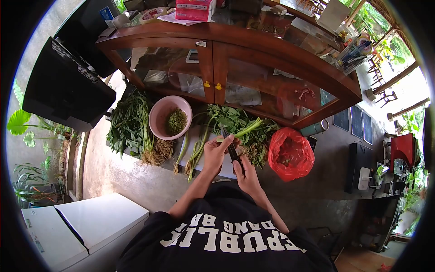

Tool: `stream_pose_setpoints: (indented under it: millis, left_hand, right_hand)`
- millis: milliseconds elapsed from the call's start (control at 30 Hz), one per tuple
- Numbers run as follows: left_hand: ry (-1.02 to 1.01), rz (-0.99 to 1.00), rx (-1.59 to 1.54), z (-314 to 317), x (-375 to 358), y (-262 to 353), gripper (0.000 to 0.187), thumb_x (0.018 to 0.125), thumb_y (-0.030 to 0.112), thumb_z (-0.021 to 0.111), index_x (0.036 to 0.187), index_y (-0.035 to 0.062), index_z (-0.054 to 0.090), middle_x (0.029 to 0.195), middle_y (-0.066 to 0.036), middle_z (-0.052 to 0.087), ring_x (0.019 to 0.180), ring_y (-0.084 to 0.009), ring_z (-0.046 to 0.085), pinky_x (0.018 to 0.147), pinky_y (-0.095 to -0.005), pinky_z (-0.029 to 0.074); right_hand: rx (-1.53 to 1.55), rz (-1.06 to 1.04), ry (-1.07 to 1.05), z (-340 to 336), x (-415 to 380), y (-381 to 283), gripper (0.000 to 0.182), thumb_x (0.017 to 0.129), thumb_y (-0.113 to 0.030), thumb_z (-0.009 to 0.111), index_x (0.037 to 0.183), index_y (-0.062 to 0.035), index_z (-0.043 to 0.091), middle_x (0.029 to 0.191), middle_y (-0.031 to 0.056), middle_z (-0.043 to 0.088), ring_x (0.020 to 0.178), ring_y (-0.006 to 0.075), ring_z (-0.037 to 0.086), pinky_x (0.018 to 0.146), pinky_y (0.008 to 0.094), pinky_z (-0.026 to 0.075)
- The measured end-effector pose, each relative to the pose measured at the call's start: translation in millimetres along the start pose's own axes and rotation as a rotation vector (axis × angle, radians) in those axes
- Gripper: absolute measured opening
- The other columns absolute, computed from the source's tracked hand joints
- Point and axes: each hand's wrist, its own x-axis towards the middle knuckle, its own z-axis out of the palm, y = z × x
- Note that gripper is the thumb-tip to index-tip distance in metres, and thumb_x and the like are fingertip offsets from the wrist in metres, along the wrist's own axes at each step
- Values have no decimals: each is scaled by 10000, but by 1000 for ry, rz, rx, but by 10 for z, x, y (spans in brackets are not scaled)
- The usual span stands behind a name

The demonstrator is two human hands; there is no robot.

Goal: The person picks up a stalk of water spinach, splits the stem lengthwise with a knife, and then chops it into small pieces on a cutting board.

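My left hand [216, 152] is closed around a bunch of pale green stalks [249, 128], which point up and to the right. A dark knife [232, 149] is gripped in my right hand [246, 171], its blade crossing close to the left hand's fingers and the stalks. Behind both hands lies a heap of leafy greens [226, 115], some with brown roots. Just left of the hands, long loose stems [195, 152] rest on a pale board [187, 144]. A pink bowl [155, 119] holds small chopped green pieces [177, 121].
A bundle of leafy greens with roots [129, 122] lies left of the bowl. To the right stands an open red plastic bag [291, 156]. A wooden glass-fronted cabinet [207, 68] borders the far side. A white refrigerator [104, 222] is at lower left.
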Motion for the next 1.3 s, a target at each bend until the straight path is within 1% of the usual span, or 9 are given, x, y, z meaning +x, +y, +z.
stream_pose_setpoints:
  millis: [200,467,600,700,867,967,1133,1267,1300]
  left_hand:
    - [80,12,-167,-43,57,93,153,920,149,675,915,-4,679,883,-121,704,810,-198,692,750,-327,562]
    - [156,77,-270,-267,178,145,145,928,165,665,946,21,658,924,-101,696,832,-193,696,791,-301,574]
    - [158,57,-257,-378,197,126,145,929,170,663,947,27,648,923,-92,691,849,-187,697,788,-292,586]
    - [136,-2,-225,-520,176,-4,149,927,172,665,942,26,645,918,-92,690,866,-192,697,801,-297,590]
    - [161,-170,-286,-795,179,-300,158,932,179,660,961,24,658,944,-103,703,871,-212,704,785,-300,592]
    - [154,-253,-326,-923,217,-463,164,937,210,656,962,47,659,967,-89,704,897,-210,700,805,-313,587]
    - [71,-234,-72,-1294,423,-957,153,955,240,630,987,92,647,1060,-43,671,1110,-185,621,1009,-364,468]
    - [132,-201,-47,-1341,488,-1080,144,925,213,682,954,74,656,980,-45,702,1033,-141,631,941,-293,454]
    - [137,-170,21,-1364,502,-1096,136,922,202,686,958,74,658,974,-44,704,996,-124,625,905,-283,454]
  right_hand:
    - [-49,30,-66,-32,-67,36,165,992,-166,528,1030,-7,511,625,77,485,535,139,459,512,311,372]
    - [-149,38,-121,-276,-208,190,203,966,-193,587,970,-1,523,590,78,487,524,126,449,503,308,368]
    - [-33,7,-23,-403,-236,335,186,953,-184,605,932,-20,519,635,14,496,563,72,426,499,281,351]
    - [224,262,93,-457,-171,392,174,964,-201,594,895,-60,519,658,-67,437,581,20,382,504,220,312]
    - [204,218,135,-413,43,600,209,973,-233,590,872,-75,498,648,-66,437,541,15,399,477,214,316]
    - [366,288,127,-334,73,671,226,978,-251,589,867,-81,491,639,-65,440,516,21,399,464,216,322]
    - [304,329,86,-265,83,794,220,980,-258,591,888,-77,506,635,-58,444,513,23,405,465,214,326]
    - [210,315,75,-263,98,895,234,976,-270,596,891,-69,510,643,-46,453,547,34,425,498,220,348]
    - [175,267,78,-250,108,922,230,978,-279,592,902,-87,490,631,-56,447,503,27,405,449,215,328]
